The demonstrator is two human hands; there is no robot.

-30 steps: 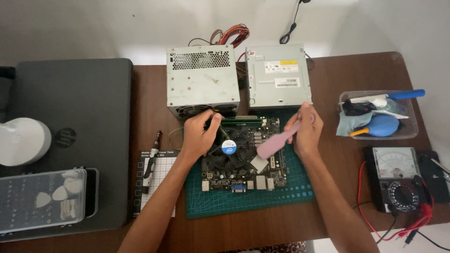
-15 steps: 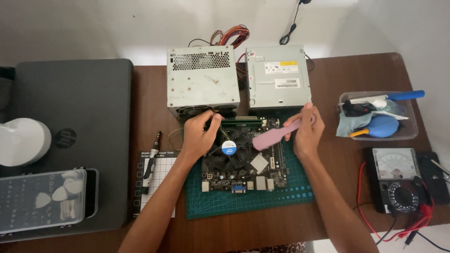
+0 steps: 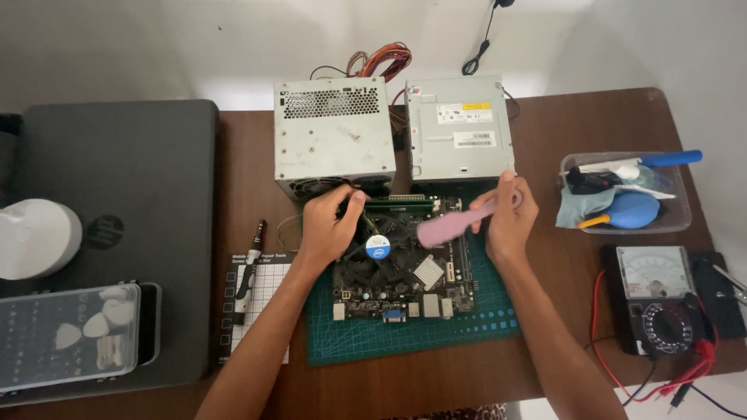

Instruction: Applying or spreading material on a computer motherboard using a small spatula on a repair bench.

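Observation:
A computer motherboard (image 3: 393,284) with a round cooler fan lies on a green cutting mat (image 3: 475,330) in the middle of the brown table. My left hand (image 3: 327,225) rests on the board's far left corner, fingers pinched near the green memory stick (image 3: 401,204). My right hand (image 3: 510,218) holds a pink brush (image 3: 451,225), its head lying over the board's upper right part, just right of the fan.
Behind the board stand a grey power supply (image 3: 334,132) and a metal drive box (image 3: 459,124). A clear tub (image 3: 626,194) with a blue blower sits right, a multimeter (image 3: 661,299) below it. A closed laptop (image 3: 117,233), parts case (image 3: 66,334) and screwdriver (image 3: 247,272) lie left.
The pink brush has swung from a downward tilt to nearly level and moved up and left across the board. My left hand has stayed in place.

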